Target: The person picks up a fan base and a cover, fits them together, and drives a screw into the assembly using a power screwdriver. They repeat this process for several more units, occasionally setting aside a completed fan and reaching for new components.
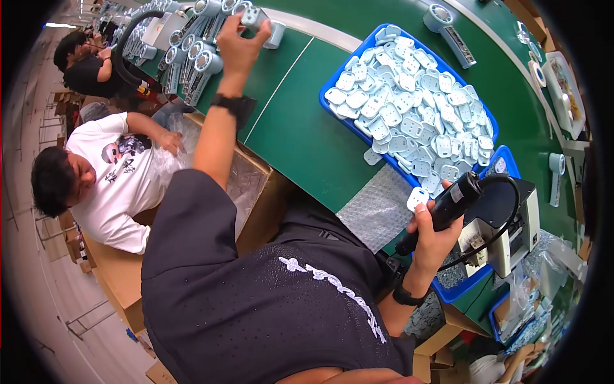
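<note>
My left hand (pixel 240 50) reaches to the far left of the bench, its fingers closed on a pale blue round-headed device (pixel 275 36), beside a group of similar devices (pixel 203 63) with open handles. My right hand (pixel 438 235) is wrapped round a black electric screwdriver (pixel 455 200) with a cable. Between that hand's thumb and finger sits a small pale blue plate (pixel 417 197) with holes. Just beyond it is a blue tray (pixel 331 82) heaped with the same kind of plates (pixel 409 96).
Bubble wrap (pixel 377 205) hangs over the near edge of the green bench (pixel 300 134). A screw feeder machine (pixel 521 221) stands right of my right hand. More devices lie at the far side (pixel 457 46) and right. A co-worker (pixel 105 182) handles clear plastic beside a cardboard box (pixel 259 205).
</note>
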Demonstrator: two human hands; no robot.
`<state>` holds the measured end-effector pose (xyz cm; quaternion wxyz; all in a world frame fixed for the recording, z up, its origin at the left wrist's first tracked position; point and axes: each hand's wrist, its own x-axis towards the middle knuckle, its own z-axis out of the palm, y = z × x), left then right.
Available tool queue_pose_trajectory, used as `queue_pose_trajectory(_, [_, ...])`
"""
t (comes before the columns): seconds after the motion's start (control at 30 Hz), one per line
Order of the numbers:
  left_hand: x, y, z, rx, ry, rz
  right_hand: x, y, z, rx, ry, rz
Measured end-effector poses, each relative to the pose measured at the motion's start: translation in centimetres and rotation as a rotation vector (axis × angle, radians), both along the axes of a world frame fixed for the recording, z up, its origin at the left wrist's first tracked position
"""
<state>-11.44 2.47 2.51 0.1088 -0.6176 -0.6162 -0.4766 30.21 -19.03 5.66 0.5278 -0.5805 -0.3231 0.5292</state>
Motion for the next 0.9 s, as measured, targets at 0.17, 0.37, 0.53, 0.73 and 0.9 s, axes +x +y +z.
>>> queue_pose_trajectory(0.17, [-1.1,2.3,-1.8,-0.004,0.046,0.005,0.0,0.1,-0.1,0.022,-0.010,-0.001])
queue_pose_trajectory(0.37, [-0.8,4.0,-2.5,-0.081,-0.302,-0.304,-0.2,-0.2,-0.1,0.002,-0.009,-0.004])
queue_pose_trajectory(0.53, [1.6,2.3,-2.6,0.041,-0.420,-0.432,-0.4,-1.0,0.4,-0.008,0.020,0.036])
queue_pose_trajectory(0.73, [9.7,-5.8,2.3,-0.055,-0.329,-0.473,0.3,-1.9,0.5,0.001,0.084,0.084])
queue_pose_trajectory(0.9, [20.2,-13.7,3.2,-0.084,-0.981,-0.969,1.2,-2.8,2.3,0.120,0.349,0.081])
